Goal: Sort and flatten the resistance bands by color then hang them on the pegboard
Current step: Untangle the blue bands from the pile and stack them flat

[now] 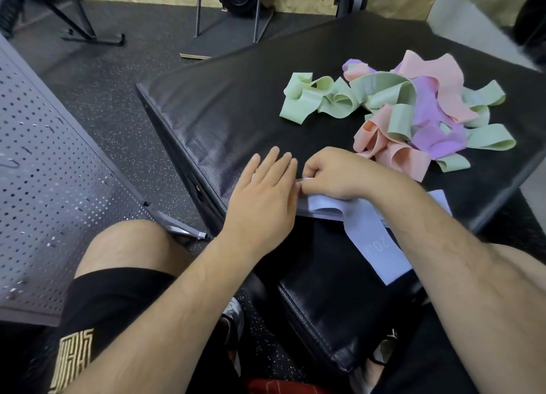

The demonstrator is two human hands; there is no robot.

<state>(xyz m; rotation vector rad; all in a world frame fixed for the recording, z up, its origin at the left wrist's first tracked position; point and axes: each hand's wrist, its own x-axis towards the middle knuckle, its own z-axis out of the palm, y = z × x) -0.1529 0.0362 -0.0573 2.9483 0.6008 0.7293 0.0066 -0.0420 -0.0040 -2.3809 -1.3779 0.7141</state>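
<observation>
Black padded worktop (236,104): left hand (263,192) lies flat, fingers straight; right hand (334,175), touching it, pinches a pale lilac band (366,231) trailing rightward off the near edge. Unsorted bands (413,110) lie beyond the right hand.

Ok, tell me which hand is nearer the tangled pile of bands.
Right. The right hand, pinching a pale band, sits close beside the pile; the left hand lies flat farther left.
</observation>
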